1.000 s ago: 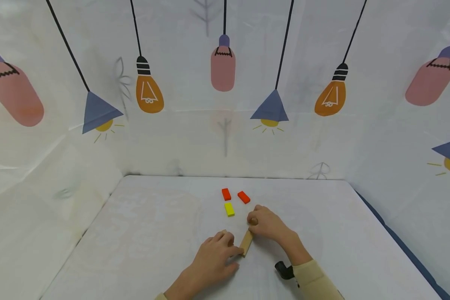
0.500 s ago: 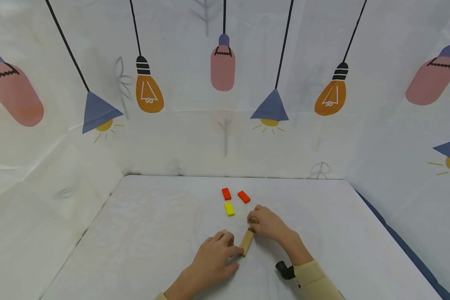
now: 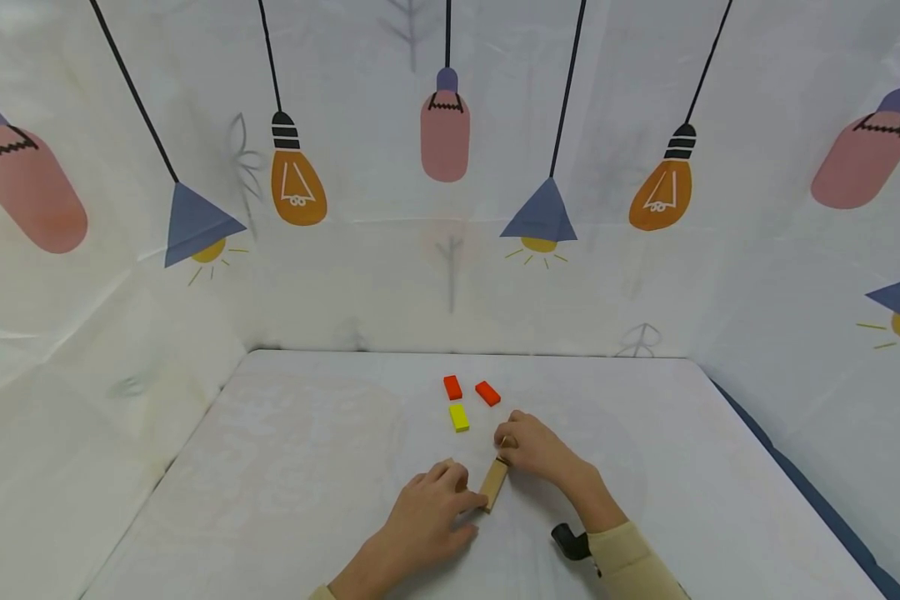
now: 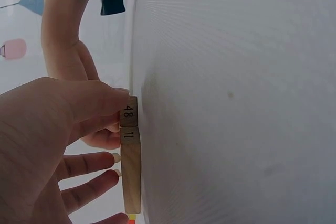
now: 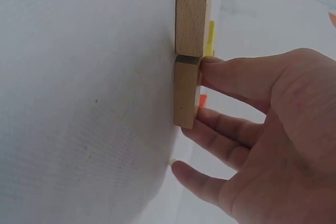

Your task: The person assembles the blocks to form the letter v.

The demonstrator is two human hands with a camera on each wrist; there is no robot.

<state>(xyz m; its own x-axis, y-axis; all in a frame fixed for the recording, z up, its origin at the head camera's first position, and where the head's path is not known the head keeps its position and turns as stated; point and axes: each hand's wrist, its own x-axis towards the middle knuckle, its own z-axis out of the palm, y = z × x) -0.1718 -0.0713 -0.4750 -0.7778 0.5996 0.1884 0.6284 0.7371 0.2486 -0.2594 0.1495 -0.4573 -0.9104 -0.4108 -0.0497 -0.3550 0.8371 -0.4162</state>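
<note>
In the head view, a wooden block lies slantwise on the white table between the two hands. My left hand is at its near end. The left wrist view shows the left thumb on a block end marked 48, beside a longer block marked 71, with fingertips along its side. My right hand grips another wooden block between thumb and fingers at the far end. In the right wrist view, that block stands close against the end of a longer block.
Beyond the hands lie two red blocks and a yellow block. A dark curved device sits at the right sleeve. White sheets printed with lamps surround the table at the back and sides.
The fingers of the right hand have shifted slightly around the far block, and a dark line now shows at the middle block's far end. The left hand stays put.
</note>
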